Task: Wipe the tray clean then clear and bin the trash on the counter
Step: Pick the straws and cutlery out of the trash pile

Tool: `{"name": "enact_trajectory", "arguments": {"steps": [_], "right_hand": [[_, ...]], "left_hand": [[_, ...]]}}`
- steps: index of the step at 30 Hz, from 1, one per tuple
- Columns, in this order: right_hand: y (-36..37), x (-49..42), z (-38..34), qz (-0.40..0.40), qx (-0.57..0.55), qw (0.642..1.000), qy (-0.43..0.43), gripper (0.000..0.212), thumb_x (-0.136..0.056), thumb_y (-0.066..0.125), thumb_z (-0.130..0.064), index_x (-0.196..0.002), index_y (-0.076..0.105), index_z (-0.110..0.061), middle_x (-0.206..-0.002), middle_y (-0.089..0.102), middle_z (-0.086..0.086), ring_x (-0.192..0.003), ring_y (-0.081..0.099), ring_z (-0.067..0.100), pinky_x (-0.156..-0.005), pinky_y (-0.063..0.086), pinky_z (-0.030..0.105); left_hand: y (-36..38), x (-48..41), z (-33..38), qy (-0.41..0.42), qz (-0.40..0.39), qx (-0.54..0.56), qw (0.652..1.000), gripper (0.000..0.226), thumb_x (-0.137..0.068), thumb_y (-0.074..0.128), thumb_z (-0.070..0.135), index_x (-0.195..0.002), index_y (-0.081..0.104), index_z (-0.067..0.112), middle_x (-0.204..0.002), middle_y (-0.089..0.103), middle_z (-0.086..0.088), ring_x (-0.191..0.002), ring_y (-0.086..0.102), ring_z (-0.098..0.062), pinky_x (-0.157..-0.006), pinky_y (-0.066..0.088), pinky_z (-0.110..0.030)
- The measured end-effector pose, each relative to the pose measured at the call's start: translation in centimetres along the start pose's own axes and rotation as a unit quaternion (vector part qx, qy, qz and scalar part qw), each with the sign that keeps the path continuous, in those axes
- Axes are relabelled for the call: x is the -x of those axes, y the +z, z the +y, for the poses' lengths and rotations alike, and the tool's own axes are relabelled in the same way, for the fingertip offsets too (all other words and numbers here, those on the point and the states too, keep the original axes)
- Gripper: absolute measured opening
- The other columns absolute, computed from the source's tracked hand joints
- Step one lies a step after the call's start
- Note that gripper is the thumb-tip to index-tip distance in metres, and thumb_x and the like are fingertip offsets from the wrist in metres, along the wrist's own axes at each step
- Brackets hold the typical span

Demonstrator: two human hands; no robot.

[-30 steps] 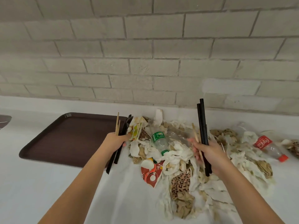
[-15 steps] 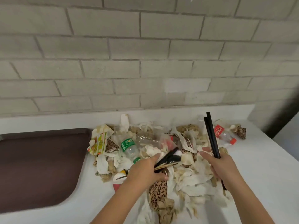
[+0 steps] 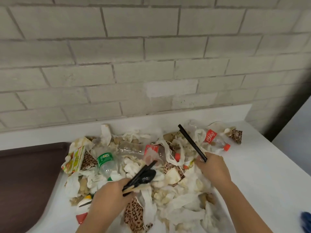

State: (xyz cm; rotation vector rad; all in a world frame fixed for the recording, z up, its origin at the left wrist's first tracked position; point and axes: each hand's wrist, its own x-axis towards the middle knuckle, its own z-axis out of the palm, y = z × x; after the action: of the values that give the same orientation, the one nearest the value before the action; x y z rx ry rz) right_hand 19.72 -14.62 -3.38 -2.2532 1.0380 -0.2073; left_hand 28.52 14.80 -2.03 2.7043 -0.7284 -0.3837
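Left hand (image 3: 110, 193) was clenched around a bundle of utensils: black chopsticks (image 3: 143, 172), a black spoon (image 3: 148, 176) and wooden chopsticks (image 3: 134, 189), tips pointing up-right over the trash pile (image 3: 181, 204). Right hand (image 3: 212, 167) gripped a second pair of black chopsticks (image 3: 191, 142), tilted up-left toward the counter's back edge. Pile sat mid-counter (image 3: 262, 174), running from the back edge to the front: crumpled white napkins, leopard-print wrappers (image 3: 134, 214), a green-label bottle (image 3: 106, 161) on its left side, a crushed clear bottle (image 3: 134, 148) beside it, a red-label cola bottle (image 3: 216, 140) near the back right. Brown tray (image 3: 25, 179) lay at the counter's left edge, just beside the pile, a yellow-green carton (image 3: 75, 157) close to its rim. Blue object (image 3: 307, 221) at the front right corner, too cropped to identify.
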Motion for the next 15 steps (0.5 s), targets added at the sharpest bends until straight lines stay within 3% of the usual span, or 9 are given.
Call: {"name": "enact_trajectory", "arguments": {"steps": [2,4,7,12,15], "right_hand": [[-0.2,0.0,1.6,0.006,-0.034,0.999,0.014,0.018,-0.085,0.063,-0.03,-0.076,0.062,-0.014,-0.067,0.059,0.0,-0.06,0.058,0.018,-0.059,0.048,0.032],[-0.5,0.1,3.1,0.004,-0.014,1.0,0.021,0.016,-0.084,0.063,-0.029,-0.079,0.063,-0.013,-0.072,0.058,0.0,-0.066,0.059,0.02,-0.062,0.049,0.033],[-1.9,-0.1,3.9,-0.018,-0.025,0.999,0.018,0.016,-0.081,0.068,-0.034,-0.081,0.066,-0.018,-0.073,0.064,-0.001,-0.071,0.061,0.019,-0.065,0.049,0.032],[-4.5,-2.6,-0.1,-0.003,-0.098,0.993,-0.068,0.028,-0.083,0.065,-0.045,-0.067,0.062,-0.022,-0.055,0.059,0.003,-0.053,0.057,0.018,-0.051,0.039,0.028],[-4.8,-6.9,-4.8,-0.016,-0.009,0.987,-0.162,0.039,-0.091,0.055,-0.043,-0.059,0.047,-0.023,-0.056,0.05,-0.005,-0.053,0.049,0.013,-0.049,0.034,0.028]], "left_hand": [[-1.4,0.2,0.7,-0.034,0.023,0.091,0.995,0.037,-0.079,0.067,0.05,-0.115,0.055,0.047,-0.074,0.066,0.017,-0.068,0.062,0.002,-0.057,0.049,-0.014],[-3.0,-0.1,1.5,-0.049,0.072,0.158,0.984,0.039,-0.076,0.073,0.043,-0.112,0.058,0.043,-0.069,0.065,0.016,-0.057,0.06,0.002,-0.048,0.045,-0.014],[-5.0,-2.0,3.2,-0.018,0.122,0.149,0.981,0.04,-0.075,0.075,0.04,-0.113,0.064,0.033,-0.074,0.067,0.012,-0.061,0.062,-0.002,-0.053,0.05,-0.022],[-5.7,-8.7,7.4,0.04,-0.003,-0.035,0.999,0.052,-0.074,0.069,0.053,-0.123,0.053,0.044,-0.09,0.066,0.015,-0.073,0.059,-0.005,-0.062,0.048,-0.02],[-4.3,-11.4,8.5,0.054,-0.063,-0.112,0.99,0.06,-0.073,0.07,0.047,-0.128,0.048,0.043,-0.089,0.062,0.016,-0.069,0.057,-0.005,-0.06,0.047,-0.02]]}}
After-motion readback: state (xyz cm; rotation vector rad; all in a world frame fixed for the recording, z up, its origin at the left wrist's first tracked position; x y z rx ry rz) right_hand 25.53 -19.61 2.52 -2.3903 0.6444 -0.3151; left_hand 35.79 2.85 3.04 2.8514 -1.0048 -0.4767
